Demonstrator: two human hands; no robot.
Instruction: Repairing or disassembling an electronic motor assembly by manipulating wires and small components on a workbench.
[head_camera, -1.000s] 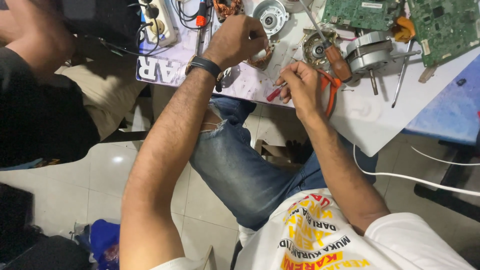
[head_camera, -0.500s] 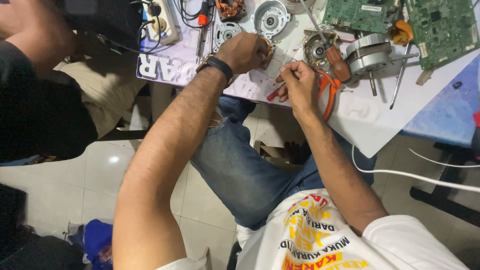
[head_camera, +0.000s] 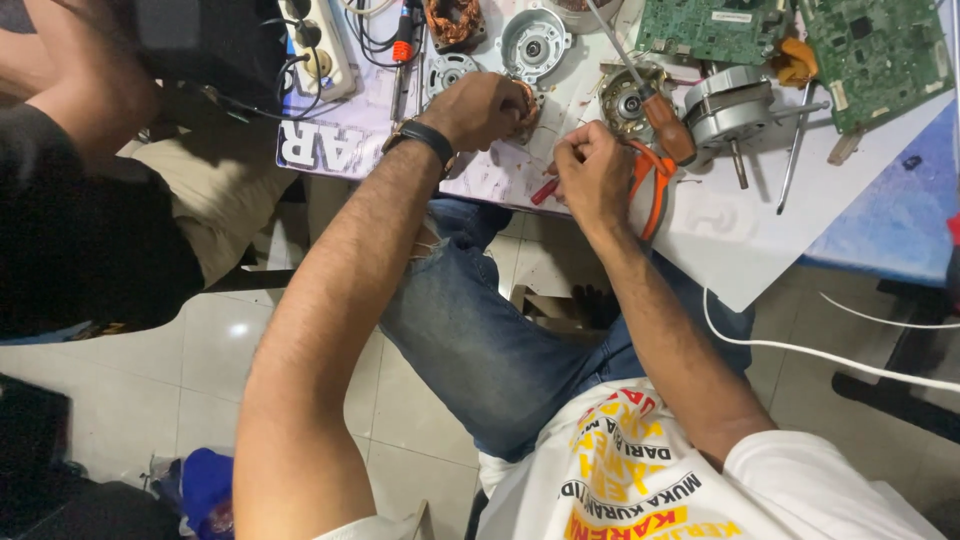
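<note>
Your left hand (head_camera: 482, 108) is curled shut over a small round motor part with copper windings (head_camera: 527, 105), pressing it down on the white tabletop (head_camera: 720, 230); only the part's right edge shows past your knuckles. A dark wristwatch (head_camera: 420, 135) sits on that wrist. Your right hand (head_camera: 592, 172) is closed just to the right of the motor part, fingertips pinched together toward it; what they pinch is too fine to make out. Red-handled pliers (head_camera: 545, 190) poke out from under that hand, below and right of the motor part, and an orange-handled tool (head_camera: 648, 185) lies against the hand's far side.

Beyond the motor part, toward the top of the tabletop, sit a round silver motor housing (head_camera: 532, 42) and a smaller end cap (head_camera: 447, 72). To the part's right lie a screwdriver with a brown handle (head_camera: 668, 125), a grey motor with a shaft (head_camera: 728, 108), and two green circuit boards (head_camera: 712, 28). To its left a white power strip (head_camera: 318, 45) rests near another person's arm (head_camera: 75, 95).
</note>
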